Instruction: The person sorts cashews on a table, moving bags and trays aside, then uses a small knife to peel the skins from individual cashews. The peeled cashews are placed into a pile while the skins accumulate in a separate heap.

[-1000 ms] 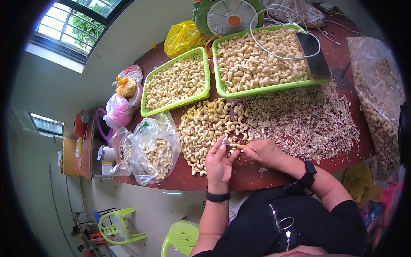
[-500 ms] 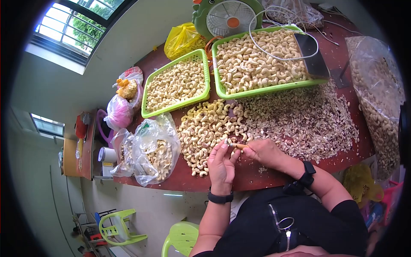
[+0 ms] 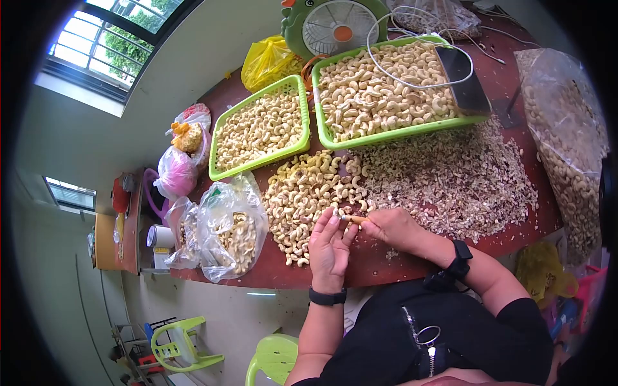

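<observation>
One loose heap of cashews (image 3: 301, 196) lies on the red surface (image 3: 380, 265), between its near edge and the small green basket (image 3: 260, 162). Close to that edge, the left hand (image 3: 329, 254) has its grip pressed together on a small pale piece (image 3: 335, 215), too tiny to name surely, while the right hand (image 3: 396, 228) pinches a wooden-handled tool (image 3: 356, 219), its tip at the left fingertips. Brownish flakes (image 3: 457, 186) spread toward the right edge.
</observation>
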`<state>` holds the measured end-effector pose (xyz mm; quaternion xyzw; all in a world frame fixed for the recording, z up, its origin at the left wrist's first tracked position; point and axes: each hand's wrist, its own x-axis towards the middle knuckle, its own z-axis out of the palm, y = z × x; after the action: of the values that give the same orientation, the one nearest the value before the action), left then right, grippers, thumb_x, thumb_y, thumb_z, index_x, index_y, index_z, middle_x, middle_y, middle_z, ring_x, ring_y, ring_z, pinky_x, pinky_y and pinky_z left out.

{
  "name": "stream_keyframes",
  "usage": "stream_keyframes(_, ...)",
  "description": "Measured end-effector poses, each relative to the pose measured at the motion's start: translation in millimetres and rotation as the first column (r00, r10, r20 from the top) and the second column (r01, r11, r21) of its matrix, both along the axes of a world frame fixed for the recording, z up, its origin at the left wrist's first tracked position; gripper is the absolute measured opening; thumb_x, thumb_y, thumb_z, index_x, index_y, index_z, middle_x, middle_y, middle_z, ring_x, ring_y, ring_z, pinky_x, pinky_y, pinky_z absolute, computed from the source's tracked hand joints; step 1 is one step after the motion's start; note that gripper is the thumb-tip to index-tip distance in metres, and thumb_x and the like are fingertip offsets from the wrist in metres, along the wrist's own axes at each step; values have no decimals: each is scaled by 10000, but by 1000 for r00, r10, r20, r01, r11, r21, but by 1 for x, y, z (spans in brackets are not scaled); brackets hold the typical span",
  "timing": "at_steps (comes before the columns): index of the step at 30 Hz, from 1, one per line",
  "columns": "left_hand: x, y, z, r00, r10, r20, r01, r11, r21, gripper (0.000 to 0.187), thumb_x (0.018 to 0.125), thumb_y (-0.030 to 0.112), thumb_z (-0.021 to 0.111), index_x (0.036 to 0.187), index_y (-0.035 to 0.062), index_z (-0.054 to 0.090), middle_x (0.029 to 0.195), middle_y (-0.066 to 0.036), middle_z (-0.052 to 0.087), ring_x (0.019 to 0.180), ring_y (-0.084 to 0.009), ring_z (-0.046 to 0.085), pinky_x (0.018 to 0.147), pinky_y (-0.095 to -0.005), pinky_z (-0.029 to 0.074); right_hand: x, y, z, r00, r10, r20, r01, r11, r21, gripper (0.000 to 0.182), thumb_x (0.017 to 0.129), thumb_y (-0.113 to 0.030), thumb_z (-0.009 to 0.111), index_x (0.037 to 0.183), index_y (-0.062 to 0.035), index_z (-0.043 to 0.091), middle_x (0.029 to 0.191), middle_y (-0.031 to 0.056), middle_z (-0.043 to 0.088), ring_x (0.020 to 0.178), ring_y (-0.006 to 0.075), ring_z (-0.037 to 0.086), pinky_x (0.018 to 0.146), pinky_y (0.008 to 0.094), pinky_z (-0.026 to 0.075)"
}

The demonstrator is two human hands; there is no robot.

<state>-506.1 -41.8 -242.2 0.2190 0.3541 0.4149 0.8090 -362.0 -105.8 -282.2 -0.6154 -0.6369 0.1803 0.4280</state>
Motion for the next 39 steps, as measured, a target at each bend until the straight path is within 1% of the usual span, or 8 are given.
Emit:
stream_keyframes(2,-1,0,0,1000,-11,17,11,1000,8,221,810,-13,507,1030,-10,511,890,-83,574,809,-167,584,693,-334,546,0,-1,2,1000,4,-3,-4,1000,-8,304,817,-307,509,654,-51,528,589,140,550,536,307,552,487,392,443)
stream_keyframes(4,-3,-1,-3,999,-51,-5,51,992,115,276,819,-20,491,1095,-25,485,919,-96,574,833,-179,584,714,-334,547,1,-1,5,1000,13,-7,-13,1000,-11,299,818,-302,510,657,-51,526,585,139,549,536,307,553,489,392,444)
stream_keyframes(10,-9,0,-6,995,-95,28,88,977,196,280,827,-13,483,1106,-35,477,960,-124,571,873,-203,581,732,-343,546,1,-2,8,1000,28,5,-28,1000,13,299,819,-299,512,658,-48,525,587,137,550,539,302,557,494,390,447)
stream_keyframes(20,-11,1,-3,991,-119,54,110,984,142,259,836,-13,456,1093,-36,483,946,-124,573,868,-206,583,733,-345,544,1,-3,8,999,45,19,-45,999,0,307,823,-302,509,658,-43,514,583,137,546,541,301,557,494,389,447)
stream_keyframes(29,-6,-5,-11,1000,-9,-24,13,981,192,220,824,4,488,1043,-11,504,922,-98,579,842,-190,587,736,-355,539,1,-2,7,999,21,29,-21,1000,11,301,823,-300,509,654,-51,516,584,133,545,536,297,554,486,388,444)
stream_keyframes(34,-6,-2,-10,1000,-5,11,4,996,85,241,823,1,491,1063,-6,498,916,-93,578,840,-188,586,706,-347,547,0,-2,5,999,22,47,-22,1000,1,306,823,-306,507,652,-52,517,580,134,543,530,298,552,482,388,442)
stream_keyframes(38,-7,-3,-8,1000,-13,6,13,996,85,256,817,-2,496,1073,-9,492,915,-95,578,833,-187,587,698,-347,549,0,-2,5,998,29,49,-29,1000,-4,308,822,-308,508,650,-53,516,579,135,542,531,299,551,483,388,443)
stream_keyframes(39,-6,-5,-8,1000,22,-13,-20,996,88,253,812,-3,502,1065,-12,494,909,-98,578,825,-186,589,692,-345,551,0,-2,6,999,25,49,-25,1000,-2,306,822,-306,509,650,-53,516,580,135,542,532,299,551,483,387,443)
